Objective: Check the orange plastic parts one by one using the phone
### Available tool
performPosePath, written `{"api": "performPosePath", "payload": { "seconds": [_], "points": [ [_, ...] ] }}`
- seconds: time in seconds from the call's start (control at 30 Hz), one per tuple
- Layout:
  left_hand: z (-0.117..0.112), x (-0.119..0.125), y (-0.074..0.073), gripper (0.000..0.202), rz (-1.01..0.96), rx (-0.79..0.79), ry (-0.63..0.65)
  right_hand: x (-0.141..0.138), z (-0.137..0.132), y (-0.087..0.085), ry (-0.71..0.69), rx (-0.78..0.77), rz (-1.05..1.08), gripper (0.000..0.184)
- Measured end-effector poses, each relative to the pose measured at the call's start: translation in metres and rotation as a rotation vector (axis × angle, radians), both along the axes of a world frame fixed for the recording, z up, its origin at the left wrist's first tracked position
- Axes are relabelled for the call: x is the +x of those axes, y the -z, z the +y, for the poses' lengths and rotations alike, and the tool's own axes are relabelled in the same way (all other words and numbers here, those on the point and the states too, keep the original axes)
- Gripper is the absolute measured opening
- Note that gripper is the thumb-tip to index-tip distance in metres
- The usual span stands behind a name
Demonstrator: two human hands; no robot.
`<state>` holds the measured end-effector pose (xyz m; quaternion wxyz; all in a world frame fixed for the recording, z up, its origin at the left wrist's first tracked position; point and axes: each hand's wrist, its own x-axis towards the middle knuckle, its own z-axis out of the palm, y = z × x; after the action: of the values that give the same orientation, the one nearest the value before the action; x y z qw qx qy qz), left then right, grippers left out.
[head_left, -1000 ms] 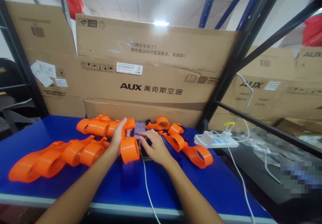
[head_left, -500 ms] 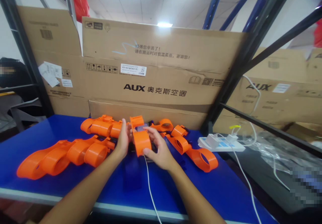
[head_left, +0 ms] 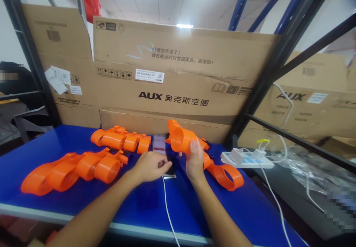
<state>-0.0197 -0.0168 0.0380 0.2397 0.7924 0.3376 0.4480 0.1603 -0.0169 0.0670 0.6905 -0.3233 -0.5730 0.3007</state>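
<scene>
In my right hand (head_left: 194,162) is an orange plastic ring part (head_left: 183,139), lifted off the table and tilted, with the thumb pressed on its near side. My left hand (head_left: 151,167) is curled closed over the lower left of a phone (head_left: 159,143). Whether the left fingers hold anything small is hidden. The phone lies face up with its screen lit, and a white cable (head_left: 166,202) runs from its near end toward the table's front edge. Similar orange ring parts lie in a back-left row (head_left: 112,140), a front-left row (head_left: 87,166) and on the right (head_left: 228,176).
A blue table (head_left: 133,212) carries everything. Behind it stands a large cardboard sheet (head_left: 172,80) between dark rack posts. A white power strip (head_left: 247,160) with plugs and cables lies at the right edge. Clear plastic bags (head_left: 303,169) are beyond it. A person (head_left: 22,87) is at far left.
The orange ring part has moved right and up, now in my right hand alone. My left hand has come away from it, moved right and curled over the phone, whose screen now shows more.
</scene>
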Motion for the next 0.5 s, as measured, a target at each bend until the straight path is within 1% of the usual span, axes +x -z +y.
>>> {"api": "performPosePath", "payload": {
  "seconds": [0.07,0.13,0.2,0.27,0.33,0.4,0.5],
  "points": [
    [-0.007,0.006,0.006,0.030,0.168,0.141,0.056,-0.001,-0.001,-0.001,0.004,-0.004,-0.014,0.042],
    [-0.011,0.011,0.011,0.032,0.284,0.235,0.088,-0.002,-0.002,-0.001,-0.009,-0.012,-0.027,0.044],
    [-0.013,0.015,0.015,0.033,0.343,0.273,0.104,-0.004,-0.003,-0.001,-0.034,-0.027,-0.037,0.047],
    [-0.013,0.016,0.015,0.034,0.366,0.287,0.113,-0.006,-0.004,-0.002,-0.065,-0.040,-0.051,0.048],
    [-0.013,0.016,0.011,0.036,0.357,0.292,0.111,-0.008,-0.006,-0.003,-0.082,-0.041,-0.073,0.052],
    [-0.016,0.015,0.004,0.037,0.321,0.289,0.104,-0.010,-0.007,-0.004,-0.088,-0.037,-0.089,0.056],
    [-0.029,0.007,-0.010,0.029,0.219,0.240,0.089,-0.010,-0.008,-0.005,-0.112,-0.048,-0.092,0.059]
  ]
}}
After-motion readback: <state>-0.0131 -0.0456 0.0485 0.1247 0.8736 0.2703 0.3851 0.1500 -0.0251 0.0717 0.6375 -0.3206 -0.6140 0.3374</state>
